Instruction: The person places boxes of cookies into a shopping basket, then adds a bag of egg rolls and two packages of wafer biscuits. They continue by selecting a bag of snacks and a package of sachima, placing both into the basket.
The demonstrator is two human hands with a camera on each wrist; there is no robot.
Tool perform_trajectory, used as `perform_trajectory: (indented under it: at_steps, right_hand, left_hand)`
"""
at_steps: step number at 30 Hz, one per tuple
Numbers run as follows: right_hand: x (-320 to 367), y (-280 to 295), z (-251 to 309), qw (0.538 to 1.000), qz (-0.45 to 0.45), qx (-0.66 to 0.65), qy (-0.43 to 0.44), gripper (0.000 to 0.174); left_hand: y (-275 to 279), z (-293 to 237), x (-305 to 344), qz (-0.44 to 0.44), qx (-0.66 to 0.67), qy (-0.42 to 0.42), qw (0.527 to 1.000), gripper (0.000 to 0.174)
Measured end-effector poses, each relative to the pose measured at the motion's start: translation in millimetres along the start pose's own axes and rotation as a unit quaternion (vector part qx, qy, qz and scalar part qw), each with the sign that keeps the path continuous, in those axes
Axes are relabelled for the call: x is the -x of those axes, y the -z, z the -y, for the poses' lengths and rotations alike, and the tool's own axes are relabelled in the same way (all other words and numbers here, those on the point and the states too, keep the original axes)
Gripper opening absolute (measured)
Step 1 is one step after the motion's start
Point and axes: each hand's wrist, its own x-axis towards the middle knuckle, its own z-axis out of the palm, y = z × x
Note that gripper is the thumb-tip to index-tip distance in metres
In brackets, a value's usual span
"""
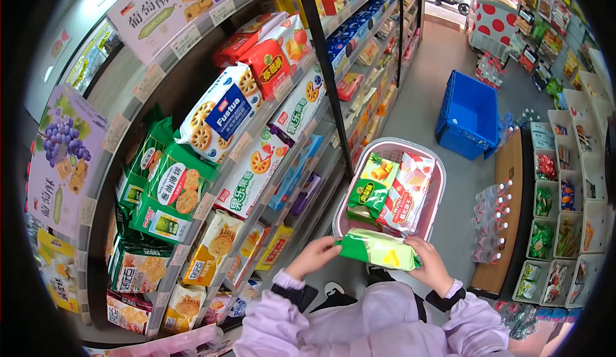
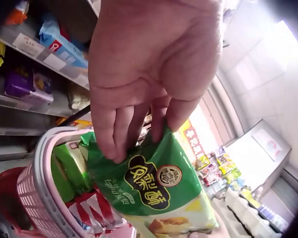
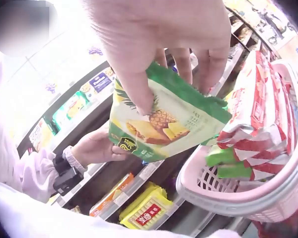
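Observation:
A green and pale yellow snack bag (image 1: 378, 249) is held between both hands over the near rim of a pink basket (image 1: 438, 183). My left hand (image 1: 314, 257) pinches its green end; my right hand (image 1: 431, 266) grips the other end. The left wrist view shows the bag's green front (image 2: 149, 183) with dark lettering, below the left hand (image 2: 154, 64). In the right wrist view the right hand (image 3: 164, 44) pinches the bag's top edge, above a pineapple picture. Inside the basket lie another green and yellow bag (image 1: 371, 190) and red and white wafer packs (image 1: 410, 193).
Shelves of packaged biscuits (image 1: 221, 113) run along the left. A blue crate (image 1: 468, 116) stands on the floor beyond the basket. Bottled drinks (image 1: 491, 222) stand at the right, beside bins of wrapped sweets (image 1: 542, 241). A dotted freezer (image 1: 493, 23) is farther back.

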Motion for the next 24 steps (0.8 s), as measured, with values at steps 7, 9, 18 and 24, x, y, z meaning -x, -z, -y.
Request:
perform_trajectory:
  at_steps: [7, 9, 18, 24]
  right_hand:
    - [-7.8, -13.1, -33.7, 0.999, 0.012, 0.041, -0.02, 0.053]
    - [-16.0, -19.4, -34.8, 0.996, 0.069, 0.027, -0.056, 0.05]
    - [-54.8, -67.9, -52.1, 0.957, 0.141, 0.246, 0.057, 0.042]
    - [-65.2, -116.4, -64.2, 0.923, 0.15, 0.348, 0.064, 0.029]
  left_hand:
    - [-10.6, 67.0, -87.1, -0.009, -0.167, 0.099, 0.981, 0.023]
    - [-22.6, 69.8, -94.2, -0.051, -0.076, 0.222, 0.971, 0.022]
    - [-78.6, 82.6, -91.5, -0.155, -0.258, 0.099, 0.948, 0.038]
    - [-96.9, 97.6, -91.5, -0.119, -0.159, 0.202, 0.959, 0.03]
